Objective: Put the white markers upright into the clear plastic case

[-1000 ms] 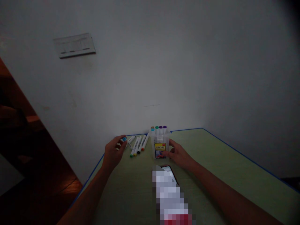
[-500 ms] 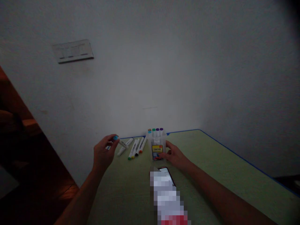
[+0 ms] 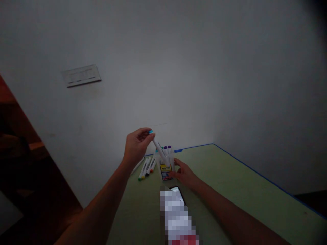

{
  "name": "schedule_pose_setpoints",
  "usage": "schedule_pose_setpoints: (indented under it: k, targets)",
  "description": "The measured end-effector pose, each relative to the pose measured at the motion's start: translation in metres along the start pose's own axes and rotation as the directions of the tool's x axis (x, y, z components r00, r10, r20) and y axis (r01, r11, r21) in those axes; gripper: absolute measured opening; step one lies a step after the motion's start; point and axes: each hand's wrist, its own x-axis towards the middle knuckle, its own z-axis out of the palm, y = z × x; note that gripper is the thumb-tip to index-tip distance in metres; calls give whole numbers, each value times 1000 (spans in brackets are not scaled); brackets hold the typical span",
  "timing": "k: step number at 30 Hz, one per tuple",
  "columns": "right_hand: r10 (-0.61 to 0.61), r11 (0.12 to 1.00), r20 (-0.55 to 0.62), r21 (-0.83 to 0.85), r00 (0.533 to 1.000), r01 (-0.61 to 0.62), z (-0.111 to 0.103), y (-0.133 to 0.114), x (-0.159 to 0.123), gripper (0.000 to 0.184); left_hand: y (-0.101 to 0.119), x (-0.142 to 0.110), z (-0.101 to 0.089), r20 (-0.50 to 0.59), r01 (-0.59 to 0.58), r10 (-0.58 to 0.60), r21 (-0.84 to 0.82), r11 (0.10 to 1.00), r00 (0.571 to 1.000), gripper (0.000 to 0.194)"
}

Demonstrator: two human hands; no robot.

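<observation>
My left hand (image 3: 139, 143) pinches a white marker (image 3: 159, 148) by its light-blue cap end. The marker slants down to the right, its lower end in front of or over the clear plastic marker box (image 3: 157, 167); which of the two I cannot tell. That box stands on the table with a yellow and dark label on its front. Several markers with purple, green and blue caps (image 3: 167, 147) stand upright in it. My right hand (image 3: 184, 174) holds the box from its right side, fingers curled round toward the label. Left of the box lie several loose white markers (image 3: 145, 169).
A phone (image 3: 178, 194) lies on the green table (image 3: 217, 190) in front of the box, partly covered by a pixelated patch. The table's blue edge (image 3: 195, 147) runs along the white wall. A switch plate (image 3: 82, 75) is on the wall.
My left hand has lifted the blue-capped marker and carried it right, from above the loose markers to the box. My right hand stays at the box. The view has shifted slightly.
</observation>
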Motion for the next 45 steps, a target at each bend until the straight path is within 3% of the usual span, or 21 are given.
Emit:
schedule_pose_setpoints:
  k: [3, 8, 11, 14, 19, 22, 25, 29, 32, 36, 40, 45]
  targets:
    - [13, 1000, -22, -6, 1000, -13, 2, 3, 1, 53, -8, 5, 5, 14, 27, -27, 4, 1000, 1000, 28]
    - [12, 996, -52, -87, 999, -16, 2, 5, 3, 53, 3, 21, -5, -125, -40, 39, -3, 999, 991, 31]
    - [-3, 996, -41, -85, 999, 0, 2, 4, 4, 50, -2, 27, -7, -144, -45, 48, 24, 999, 988, 31]
    - [-2, 997, -50, -74, 999, -2, 3, 5, 4, 51, -18, 24, -2, -72, -2, 6, 63, 998, 997, 31]
    - [4, 999, -61, -52, 998, -7, 5, 7, 3, 51, -45, 8, 10, 173, 68, -93, 144, 987, 981, 29]
    - [5, 999, -58, -50, 998, -7, 4, 4, 2, 49, -56, 1, 13, 345, 2, -110, 299, 954, 932, 20]
    - [29, 998, -49, -57, 998, -32, 4, 0, 2, 51, -58, 0, 16, 441, -115, -114, 460, 880, 891, 14]
    - [44, 995, -57, -83, 997, -49, 4, 1, 3, 53, -52, 2, 20, 471, -183, -139, 574, 798, 871, 13]
    - [20, 997, -57, -78, 998, -24, 4, 2, 3, 52, -52, 4, 20, 448, -168, -159, 605, 778, 880, 18]
    - [16, 996, -44, -84, 999, -20, 3, 1, 3, 52, -62, 8, 14, 449, -73, -222, 552, 830, 866, 37]
    - [27, 996, -43, -85, 999, -31, 2, -2, 2, 52, -69, 10, 10, 490, -37, -256, 512, 858, 833, 30]
    - [9, 999, -31, -38, 999, -11, 3, 0, 1, 49, -66, 8, 11, 476, 18, -285, 490, 871, 832, 28]
